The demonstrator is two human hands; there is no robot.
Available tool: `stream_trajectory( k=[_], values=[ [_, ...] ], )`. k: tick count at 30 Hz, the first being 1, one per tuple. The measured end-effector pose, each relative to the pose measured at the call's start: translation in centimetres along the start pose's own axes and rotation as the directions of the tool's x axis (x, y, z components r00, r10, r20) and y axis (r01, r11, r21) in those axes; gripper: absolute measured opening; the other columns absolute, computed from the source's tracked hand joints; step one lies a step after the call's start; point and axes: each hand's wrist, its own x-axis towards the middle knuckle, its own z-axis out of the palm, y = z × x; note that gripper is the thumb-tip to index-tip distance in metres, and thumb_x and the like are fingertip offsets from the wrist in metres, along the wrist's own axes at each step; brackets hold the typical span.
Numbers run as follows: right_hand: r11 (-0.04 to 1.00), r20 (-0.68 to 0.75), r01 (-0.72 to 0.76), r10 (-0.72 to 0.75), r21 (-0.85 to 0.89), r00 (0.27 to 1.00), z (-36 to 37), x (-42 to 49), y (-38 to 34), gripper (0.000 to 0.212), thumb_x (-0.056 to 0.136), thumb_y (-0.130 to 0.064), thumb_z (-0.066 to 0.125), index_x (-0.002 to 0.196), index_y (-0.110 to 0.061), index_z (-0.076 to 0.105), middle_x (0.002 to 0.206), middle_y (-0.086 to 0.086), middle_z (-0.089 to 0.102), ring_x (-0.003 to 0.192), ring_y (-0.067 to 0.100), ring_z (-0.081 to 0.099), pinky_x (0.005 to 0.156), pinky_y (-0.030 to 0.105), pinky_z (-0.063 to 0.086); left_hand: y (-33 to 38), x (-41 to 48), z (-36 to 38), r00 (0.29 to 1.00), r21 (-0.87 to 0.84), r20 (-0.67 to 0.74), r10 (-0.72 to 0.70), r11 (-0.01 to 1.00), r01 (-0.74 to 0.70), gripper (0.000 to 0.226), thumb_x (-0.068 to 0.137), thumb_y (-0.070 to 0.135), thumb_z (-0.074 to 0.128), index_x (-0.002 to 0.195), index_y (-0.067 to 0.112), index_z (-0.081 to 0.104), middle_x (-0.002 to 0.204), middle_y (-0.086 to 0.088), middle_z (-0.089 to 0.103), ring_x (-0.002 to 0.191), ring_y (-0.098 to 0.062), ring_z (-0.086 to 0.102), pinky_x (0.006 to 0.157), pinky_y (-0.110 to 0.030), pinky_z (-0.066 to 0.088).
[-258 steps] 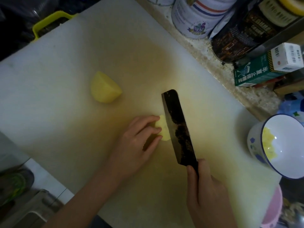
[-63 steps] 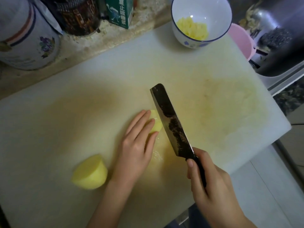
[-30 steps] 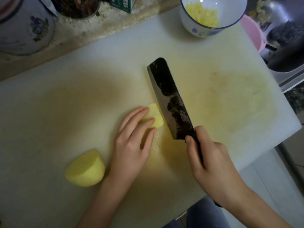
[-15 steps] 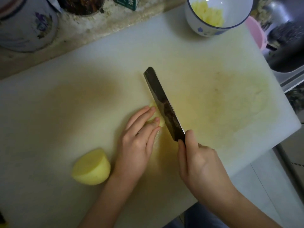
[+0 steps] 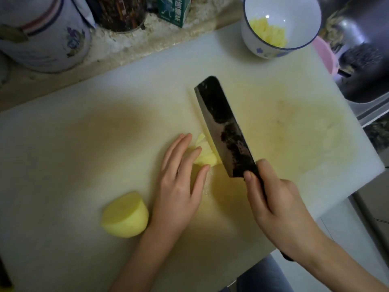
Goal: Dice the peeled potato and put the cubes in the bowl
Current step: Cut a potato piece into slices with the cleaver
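On the white cutting board (image 5: pixel 284 127), my left hand (image 5: pixel 179 182) presses its fingertips on a small yellow potato piece (image 5: pixel 207 155) that is cut into thin slices. My right hand (image 5: pixel 273 199) grips the handle of a dark cleaver (image 5: pixel 225 127), whose blade leans against the right side of that piece. A larger peeled potato half (image 5: pixel 125 214) lies at the front left, just left of my left wrist. The white bowl with a blue rim (image 5: pixel 265 48) stands at the board's far right corner and holds several potato cubes (image 5: pixel 271 34).
Behind the board stand a large white tin (image 5: pixel 44 34), a dark jar (image 5: pixel 122 11) and a green carton (image 5: pixel 174 9) on the speckled counter. A pink container (image 5: pixel 328 57) and a dark pan (image 5: pixel 366 74) sit to the right, past the board's edge.
The cleaver has tilted so its flat side faces up, and the potato piece now shows fanned slices beside the blade. My left hand stays on the piece.
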Motion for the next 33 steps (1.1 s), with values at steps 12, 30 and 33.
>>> stream_trajectory(
  k=[12, 30, 33],
  values=[
    [0.99, 0.037, -0.015, 0.02, -0.142, 0.999, 1.0, -1.5, -0.6, 0.018, 0.1, -0.035, 0.029, 0.083, -0.028, 0.029, 0.045, -0.013, 0.029, 0.04, 0.016, 0.035, 0.038, 0.023, 0.023, 0.0, 0.0, 0.4, 0.999, 0.034, 0.023, 0.025, 0.999, -0.026, 0.02, 0.09, 0.004, 0.06, 0.107, -0.005, 0.068, 0.127, -0.016, 0.06, 0.128, -0.026, 0.05, 0.112, -0.032, 0.035],
    [0.999, -0.05, -0.005, 0.007, 0.049, 0.999, 0.8, 5.9, -2.0, 0.023, 0.1, -0.023, 0.04, 0.078, -0.022, 0.036, 0.051, -0.005, 0.045, 0.039, 0.016, 0.045, 0.039, 0.025, 0.032, -0.3, -0.2, 0.2, 0.999, 0.011, 0.021, 0.05, 0.999, -0.05, 0.024, 0.089, 0.002, 0.06, 0.11, -0.005, 0.067, 0.129, -0.014, 0.06, 0.129, -0.024, 0.05, 0.11, -0.04, 0.038],
    [0.998, -0.039, 0.029, -0.026, 0.064, 0.999, 0.1, 3.0, -1.9, 0.022, 0.099, -0.026, 0.039, 0.078, -0.026, 0.035, 0.047, -0.005, 0.041, 0.037, 0.019, 0.042, 0.036, 0.027, 0.03, -0.3, -0.2, 0.0, 0.999, 0.024, -0.01, 0.046, 0.999, -0.045, 0.024, 0.088, 0.002, 0.062, 0.11, -0.006, 0.067, 0.128, -0.015, 0.06, 0.126, -0.025, 0.052, 0.111, -0.034, 0.037]
  ],
)
